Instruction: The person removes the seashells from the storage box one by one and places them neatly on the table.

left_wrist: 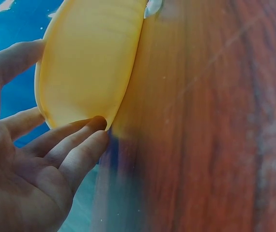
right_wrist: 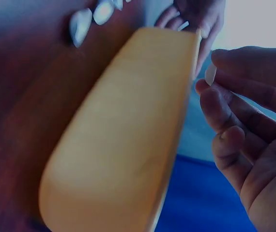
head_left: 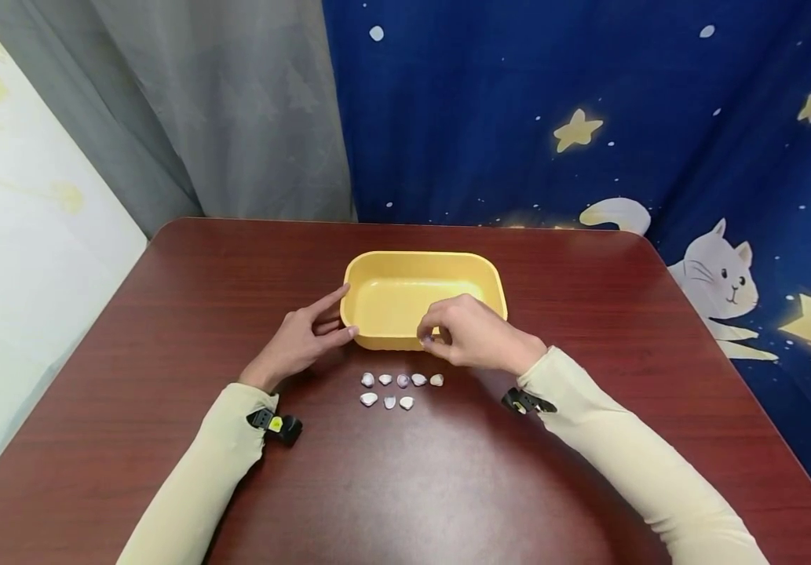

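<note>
A yellow plastic basin (head_left: 391, 343) stands on the table, tilt not evident. My left hand (head_left: 295, 341) holds its left end, thumb at the near rim and index finger at the left rim; in the left wrist view the other fingertips (left_wrist: 99, 123) touch the wall low down. Above the near rim, my right hand (head_left: 479, 333) pinches a small pale seashell (right_wrist: 210, 75) between thumb and fingertips. On the table in front of the basin, more seashells (head_left: 403, 380) lie in two rows, several in the back row and three in the front one.
The dark red wooden table (head_left: 405, 486) has rounded far corners. Behind it hang a grey curtain (head_left: 235, 110) and a blue one (head_left: 462, 110) with stars and a white cat. A pale wall (head_left: 23, 259) borders the left side.
</note>
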